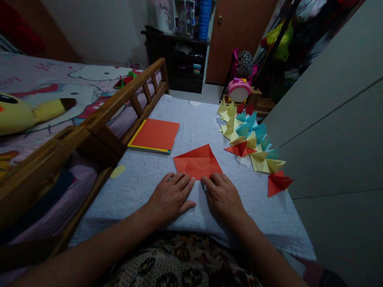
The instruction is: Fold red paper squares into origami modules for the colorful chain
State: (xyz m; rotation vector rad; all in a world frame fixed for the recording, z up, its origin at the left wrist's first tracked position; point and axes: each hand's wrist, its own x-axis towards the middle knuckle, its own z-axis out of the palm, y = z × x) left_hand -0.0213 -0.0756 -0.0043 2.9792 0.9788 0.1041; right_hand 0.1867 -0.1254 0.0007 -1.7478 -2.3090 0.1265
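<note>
Here, creased, angular red paper [199, 162] under hands [171, 194].

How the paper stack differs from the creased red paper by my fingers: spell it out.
The paper stack has several layers, with yellow edges showing beneath; the creased red paper shows no other colour.
The stack's top looks smooth and four-sided; the creased paper shows fold lines and a far-pointing corner.
The stack lies untouched; both hands touch the creased paper.
Shared: reddish tops, same pale cloth.
</note>
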